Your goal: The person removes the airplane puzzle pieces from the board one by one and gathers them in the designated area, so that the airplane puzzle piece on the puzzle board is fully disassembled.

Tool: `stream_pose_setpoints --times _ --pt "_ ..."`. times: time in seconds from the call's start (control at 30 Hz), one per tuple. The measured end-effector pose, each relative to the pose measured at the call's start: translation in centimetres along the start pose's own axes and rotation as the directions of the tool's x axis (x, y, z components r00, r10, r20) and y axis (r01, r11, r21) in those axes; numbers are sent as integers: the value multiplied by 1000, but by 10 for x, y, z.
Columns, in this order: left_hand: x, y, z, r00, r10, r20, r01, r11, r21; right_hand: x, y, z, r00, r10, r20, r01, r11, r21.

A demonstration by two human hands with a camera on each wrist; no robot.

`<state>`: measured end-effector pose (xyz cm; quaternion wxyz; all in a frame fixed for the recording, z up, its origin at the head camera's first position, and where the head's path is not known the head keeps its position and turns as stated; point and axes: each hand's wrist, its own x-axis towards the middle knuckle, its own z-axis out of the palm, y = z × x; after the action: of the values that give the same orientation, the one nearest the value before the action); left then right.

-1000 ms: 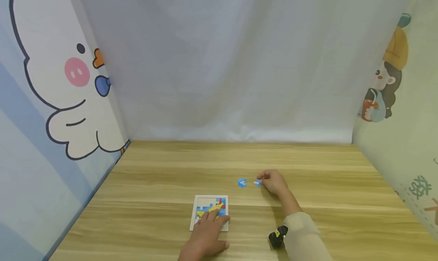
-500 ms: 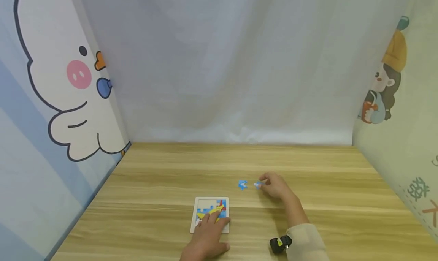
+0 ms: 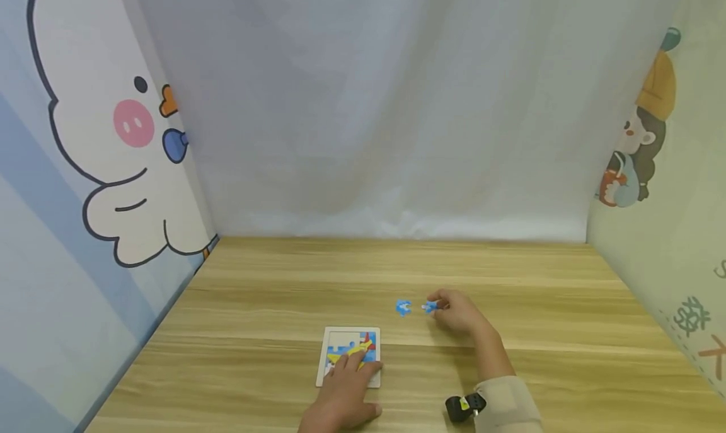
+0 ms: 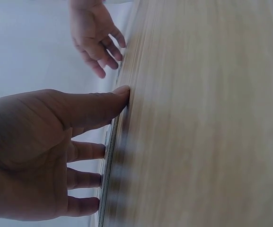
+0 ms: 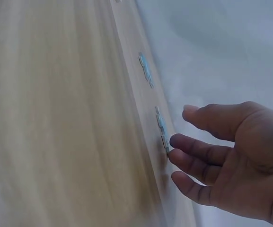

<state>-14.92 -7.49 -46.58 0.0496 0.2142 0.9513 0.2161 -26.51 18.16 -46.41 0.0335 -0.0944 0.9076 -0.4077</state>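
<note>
My left hand [image 3: 343, 392] rests with spread, fairly straight fingers on a white-framed jigsaw board [image 3: 321, 357], covering its lower part. A yellow, red and blue picture shows on the board, with a bare patch at its upper left. In the left wrist view the fingertips of the left hand [image 4: 37, 151] lie on the board's edge and the thumb touches the table. My right hand [image 3: 456, 310] is at a blue-and-white puzzle piece [image 3: 429, 306]; in the right wrist view its loosely bent fingertips are right at that piece [image 5: 162, 127], the thumb held apart.
Another blue-and-white puzzle piece [image 3: 403, 307] lies on the wooden table [image 3: 272, 294] just left of the right hand's piece. A black wrist device [image 3: 465, 408] sits by the right sleeve [image 3: 507, 404]. A pale curtain [image 3: 368, 137] hangs behind the table.
The right hand's fingers have shifted slightly at the right puzzle piece, and more of that piece shows now. The left hand stays on the board. The head view has moved a little.
</note>
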Motion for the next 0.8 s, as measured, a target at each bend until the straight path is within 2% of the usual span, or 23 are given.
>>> stream_pose_setpoints --times 0.2,0.37,0.57,0.8 --pt "3 3 -1 1000 -3 17 3 1000 9 1 -4 -4 1000 -2 -20 2 1000 5" --pt "2 7 -1 1000 -6 25 7 1000 -7 -4 -10 -3 998 -29 -48 32 997 63" --pt "0 8 1 1000 -11 22 11 1000 -10 -14 -19 7 998 -39 -54 46 991 128" --pt "0 10 2 1000 -17 25 17 1000 -7 -20 -32 22 997 -75 -17 76 988 133"
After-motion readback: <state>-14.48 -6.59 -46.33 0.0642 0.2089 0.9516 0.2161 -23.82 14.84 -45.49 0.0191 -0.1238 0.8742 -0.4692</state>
